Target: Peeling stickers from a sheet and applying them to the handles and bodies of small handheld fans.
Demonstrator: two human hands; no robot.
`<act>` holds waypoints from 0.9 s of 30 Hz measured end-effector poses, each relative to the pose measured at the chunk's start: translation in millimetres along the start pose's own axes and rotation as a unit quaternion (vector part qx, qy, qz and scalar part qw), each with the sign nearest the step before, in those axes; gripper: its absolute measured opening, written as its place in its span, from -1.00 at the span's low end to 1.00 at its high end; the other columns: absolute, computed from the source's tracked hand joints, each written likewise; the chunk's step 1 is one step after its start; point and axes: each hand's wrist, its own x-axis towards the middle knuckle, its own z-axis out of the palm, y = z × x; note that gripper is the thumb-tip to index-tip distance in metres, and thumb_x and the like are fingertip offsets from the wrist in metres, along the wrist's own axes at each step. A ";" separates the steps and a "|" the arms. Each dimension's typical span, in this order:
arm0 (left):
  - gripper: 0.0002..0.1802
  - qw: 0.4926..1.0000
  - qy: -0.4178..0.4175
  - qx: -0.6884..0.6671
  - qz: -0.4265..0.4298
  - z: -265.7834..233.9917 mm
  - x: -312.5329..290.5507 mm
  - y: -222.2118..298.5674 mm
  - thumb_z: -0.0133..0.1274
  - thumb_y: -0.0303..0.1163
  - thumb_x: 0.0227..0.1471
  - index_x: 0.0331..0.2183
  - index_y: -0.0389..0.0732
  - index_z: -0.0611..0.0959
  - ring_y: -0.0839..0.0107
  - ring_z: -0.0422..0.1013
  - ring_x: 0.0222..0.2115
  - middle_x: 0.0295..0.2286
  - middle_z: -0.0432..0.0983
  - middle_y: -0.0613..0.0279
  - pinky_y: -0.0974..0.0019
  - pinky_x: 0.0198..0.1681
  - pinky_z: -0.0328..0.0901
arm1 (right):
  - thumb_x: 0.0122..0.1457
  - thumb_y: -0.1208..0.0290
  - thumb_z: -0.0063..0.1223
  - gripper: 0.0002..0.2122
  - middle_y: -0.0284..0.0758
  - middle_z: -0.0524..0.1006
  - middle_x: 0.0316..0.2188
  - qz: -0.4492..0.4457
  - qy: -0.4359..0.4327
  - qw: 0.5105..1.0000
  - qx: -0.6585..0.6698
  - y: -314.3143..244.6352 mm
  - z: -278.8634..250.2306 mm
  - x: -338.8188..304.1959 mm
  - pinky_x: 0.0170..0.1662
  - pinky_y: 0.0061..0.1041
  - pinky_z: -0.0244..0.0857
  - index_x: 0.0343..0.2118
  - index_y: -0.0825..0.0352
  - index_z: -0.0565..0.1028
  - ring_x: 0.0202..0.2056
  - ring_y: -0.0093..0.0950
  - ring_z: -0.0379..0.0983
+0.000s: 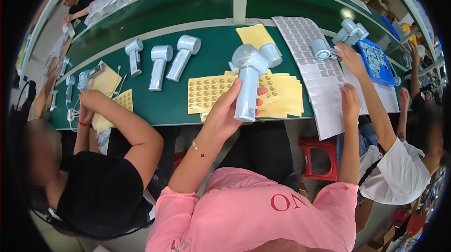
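Observation:
A light-blue handheld fan [246, 90] stands upright in my left hand [229, 110], its round head up and its handle within my curled fingers. My right hand [350, 104] is over the white sheets of grey labels [324, 83], fingers bent and drawn together; whatever may be between the fingertips is too small to make out. Behind the held fan lies another light-blue fan [271, 55], partly covered by it. Yellow sheets of small printed labels [206, 93] lie beneath and beside my left hand.
Three light-blue fans [160, 66] lie left of the yellow sheets. A co-worker's hand [350, 59] at right is by another fan [321, 49], near a blue tray [387, 76] of small parts. At left, a co-worker's hands [87, 104] work near cables. A red stool [319, 158] stands below.

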 end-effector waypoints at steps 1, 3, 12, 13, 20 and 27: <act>-0.49 1.000 0.007 0.000 0.002 -2.8 -0.2 -1.7 -0.29 -0.10 0.17 0.01 -0.27 0.26 0.46 0.37 -0.37 -0.19 0.38 0.00 0.39 -0.34 0.33 | -0.04 0.68 0.05 -0.90 -0.23 0.45 -0.45 0.046 0.036 0.998 0.037 -5.7 -6.0 -8.2 -0.33 -0.50 0.32 -0.45 0.41 0.40 -0.43 -0.33 0.41; -0.54 1.000 0.019 -0.022 0.009 -10.3 0.5 -5.1 -0.18 -0.15 0.14 -0.06 -0.31 0.33 0.49 0.33 -0.40 -0.30 0.38 0.12 0.43 -0.36 0.29 | 0.01 0.69 0.02 -0.83 -0.31 0.44 -0.52 0.193 0.081 0.950 0.230 -60.1 -17.2 -12.0 -0.38 -0.61 0.30 -0.30 0.42 0.39 -0.46 -0.52 0.39; -0.56 0.988 0.055 0.132 0.053 -1.7 -6.5 -10.1 -0.10 -0.19 0.10 -0.11 -0.35 0.33 0.32 0.45 -0.41 -0.34 0.41 0.07 0.23 -0.36 0.44 | 0.07 0.71 -0.07 -0.92 -0.16 0.46 -0.37 0.326 -0.113 0.593 0.728 -235.0 -29.2 -25.1 -0.27 -0.48 0.44 -0.35 0.52 0.40 -0.35 -0.37 0.51; -0.56 0.988 0.057 0.134 0.051 -1.3 -8.4 -10.8 -0.10 -0.19 0.10 -0.11 -0.35 0.33 0.32 0.45 -0.41 -0.34 0.41 0.07 0.23 -0.36 0.44 | 0.08 0.72 -0.10 -0.90 -0.12 0.46 -0.33 0.309 -0.140 0.603 0.722 -239.9 -31.2 -22.2 -0.25 -0.48 0.45 -0.32 0.52 0.37 -0.32 -0.35 0.50; -0.50 0.997 0.051 0.062 0.023 7.8 -18.9 -10.7 -0.20 -0.16 0.13 -0.04 -0.36 0.30 0.36 0.41 -0.36 -0.21 0.39 -0.05 0.33 -0.43 0.43 | 0.01 0.78 -0.09 -0.86 -0.10 0.40 -0.21 0.209 -0.188 0.666 0.691 -242.9 -39.3 -13.8 -0.30 -0.59 0.43 -0.36 0.48 0.39 -0.32 -0.47 0.47; -0.59 0.995 0.102 0.008 -0.004 -0.2 -14.3 -26.1 -0.11 -0.12 0.08 -0.20 -0.27 0.40 0.49 0.34 -0.48 -0.42 0.37 0.21 0.45 -0.58 0.26 | -0.02 0.77 -0.02 -0.89 -0.21 0.40 -0.33 0.230 -0.210 0.652 0.691 -248.5 -43.3 -15.0 -0.34 -0.63 0.43 -0.40 0.50 0.43 -0.38 -0.50 0.46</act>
